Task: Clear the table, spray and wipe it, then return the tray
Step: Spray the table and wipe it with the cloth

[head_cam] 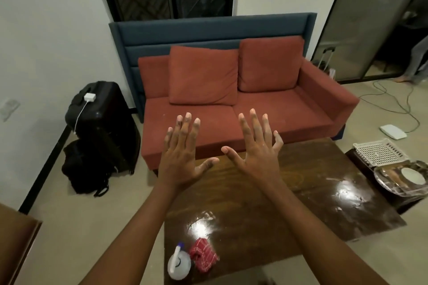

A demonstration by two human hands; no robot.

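My left hand (pixel 183 152) and my right hand (pixel 257 148) are both raised side by side above the far edge of the dark wooden table (pixel 289 196), fingers spread straight, holding nothing. On the table's near left corner stands a clear spray bottle (pixel 178 261) with a white and blue nozzle. A crumpled red checked cloth (pixel 203 255) lies right beside it. A silver tray (pixel 403 178) with a white plate on it sits on a lower surface to the table's right, next to a white perforated basket (pixel 379 151).
A red sofa (pixel 243 109) with two cushions stands just behind the table. A black suitcase (pixel 102 122) and a black backpack (pixel 85 169) sit at the left wall. A green cable (pixel 393 104) and a white device (pixel 393 131) lie on the floor at right.
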